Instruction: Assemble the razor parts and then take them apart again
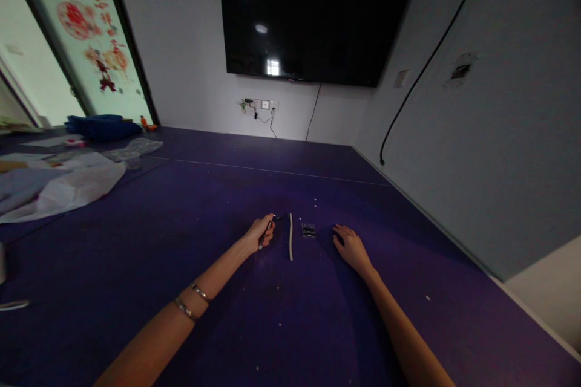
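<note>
My left hand [261, 233] is closed round a small dark-handled hand tool [265, 236], which looks like pliers. The tool's dark tip points right, toward the top of a short white cable [291, 239]. That cable lies nearly straight on the purple surface [290, 326], running away from me. Just right of it sits a small, flat, dark piece with clear-looking rows [308, 230]; its kind is too small to tell. My right hand [351, 247] rests palm down on the surface, fingers stretched, right of the dark piece and holding nothing.
White plastic sheeting [77, 193] and papers lie at the left, with a dark blue cloth bundle [103, 127] behind them. Tiny white scraps dot the surface. A television [313, 18] hangs on the wall ahead. A black cable [422, 72] dangles along the right wall.
</note>
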